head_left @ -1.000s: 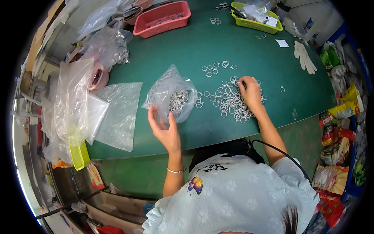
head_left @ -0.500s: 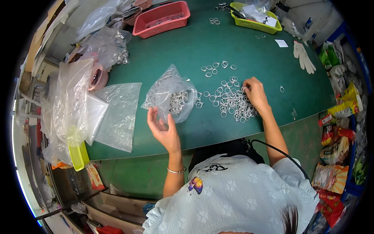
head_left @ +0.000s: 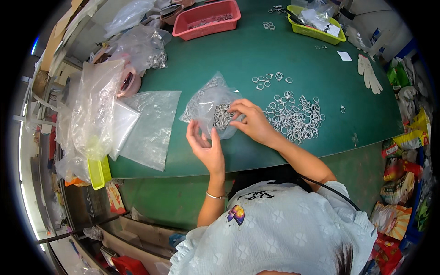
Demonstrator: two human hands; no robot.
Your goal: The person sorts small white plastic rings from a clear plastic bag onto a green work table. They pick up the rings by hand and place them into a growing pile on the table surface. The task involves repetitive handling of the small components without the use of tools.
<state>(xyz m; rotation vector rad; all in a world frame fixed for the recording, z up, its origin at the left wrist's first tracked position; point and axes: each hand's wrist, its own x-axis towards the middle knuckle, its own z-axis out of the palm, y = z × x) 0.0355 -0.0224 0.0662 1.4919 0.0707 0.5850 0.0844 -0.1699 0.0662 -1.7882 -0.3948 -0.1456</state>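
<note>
The clear plastic bag (head_left: 197, 104) lies wrinkled and bulging, one pointed corner toward the far side, its open mouth showing a heap of silver metal rings (head_left: 222, 116); more show hazily through its left side. Right of the bag spreads a loose pile (head_left: 298, 120) of similar rings, many overlapping. Farther back and right of the bag, a small cluster (head_left: 267, 83) lies scattered; a single ring (head_left: 343, 109) lies well to the bag's right, beyond the pile.
</note>
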